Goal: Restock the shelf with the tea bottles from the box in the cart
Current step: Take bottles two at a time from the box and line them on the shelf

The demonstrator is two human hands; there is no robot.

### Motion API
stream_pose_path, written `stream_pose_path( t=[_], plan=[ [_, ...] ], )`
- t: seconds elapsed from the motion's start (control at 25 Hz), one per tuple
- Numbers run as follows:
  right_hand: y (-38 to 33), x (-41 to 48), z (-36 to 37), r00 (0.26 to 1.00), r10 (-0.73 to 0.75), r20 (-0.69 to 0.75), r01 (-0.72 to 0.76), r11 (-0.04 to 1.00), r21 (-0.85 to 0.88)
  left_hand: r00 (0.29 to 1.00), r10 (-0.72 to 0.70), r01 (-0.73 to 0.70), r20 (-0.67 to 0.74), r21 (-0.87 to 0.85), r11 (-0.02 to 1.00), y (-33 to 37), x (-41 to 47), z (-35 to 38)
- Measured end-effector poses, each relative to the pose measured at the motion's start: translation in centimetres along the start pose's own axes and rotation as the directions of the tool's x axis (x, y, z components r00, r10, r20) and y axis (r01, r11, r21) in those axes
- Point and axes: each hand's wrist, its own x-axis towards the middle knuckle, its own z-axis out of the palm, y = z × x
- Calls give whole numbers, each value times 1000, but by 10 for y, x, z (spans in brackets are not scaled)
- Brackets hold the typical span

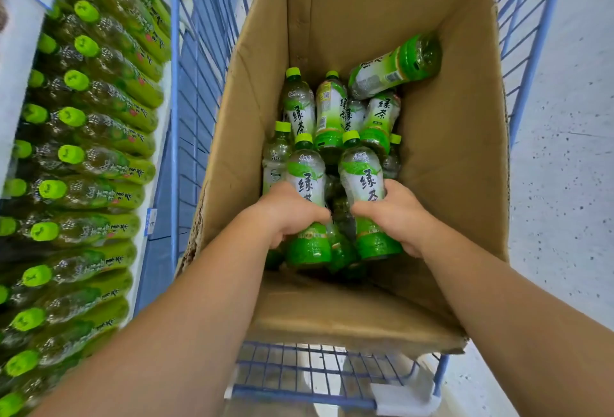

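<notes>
Lifting two at once from the green tea bottles [329, 110] could let one slip, I judge, since each grip sits low, and the tipped bottle [395, 67] atop may roll. The left hand [292, 213] is curled round the left bottle [307, 184], the right hand [395, 213] round the right bottle [360, 174], both low in the cardboard box [458, 150] in the wire cart [196, 84]

Bare-handed: left hand [289, 213], right hand [398, 213]. Behind the fingers, left forearm [186, 317] and right forearm [498, 300] were bare as well, uncovered to the frame edge.
</notes>
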Motion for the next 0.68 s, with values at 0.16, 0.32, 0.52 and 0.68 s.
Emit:
stream_pose_path(
  t=[0.16,0.32,0.52,0.68],
  plan=[
    [-4,-33,-2,998,4,-68,-5,1000,-11,984,161,-161,-74,4,987,-2,-33,-10],
    [-22,-90,-6,993,-27,-112,29,999,15,964,230,-250,-136,-153,956,0,-91,-23],
    [-52,-155,-18,979,-108,-176,118,992,52,928,325,-366,-182,-277,889,-9,-156,-36],
    [-79,-195,-29,970,-181,-163,180,983,-18,885,384,-456,-263,-327,828,-27,-206,-44]
  ],
)
